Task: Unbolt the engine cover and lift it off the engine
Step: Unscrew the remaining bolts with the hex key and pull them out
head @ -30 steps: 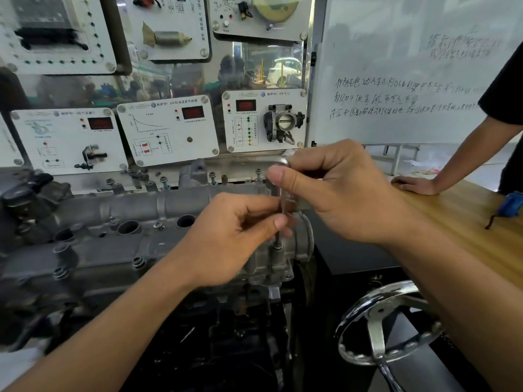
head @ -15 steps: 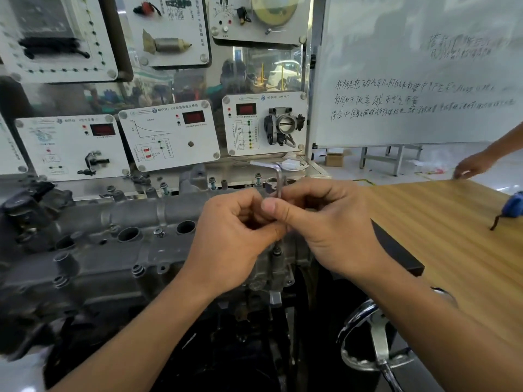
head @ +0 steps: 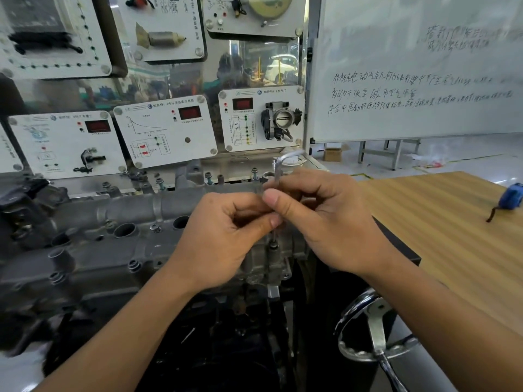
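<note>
The grey metal engine cover [head: 119, 210] lies across the left and middle of the head view, with round plug holes and several bolts along its edges. An L-shaped hex key [head: 278, 168] stands upright over a bolt [head: 272, 246] at the cover's right end, its bent arm pointing right at the top. My left hand [head: 223, 239] pinches the key's shaft from the left. My right hand [head: 325, 219] grips the same shaft from the right, thumb pressed against it. The lower shaft is partly hidden by my fingers.
Training panels [head: 164, 131] with displays and a throttle body [head: 280, 120] stand behind the engine. A whiteboard [head: 410, 69] is at the back right. A wooden table [head: 441, 222] with a blue tape measure [head: 510, 197] lies to the right. A chrome handwheel [head: 370, 332] sits low right.
Both hands stayed on the hex key and rose slightly together; the key's bent arm swung from left to right. The other person's arm at the right has left the view.
</note>
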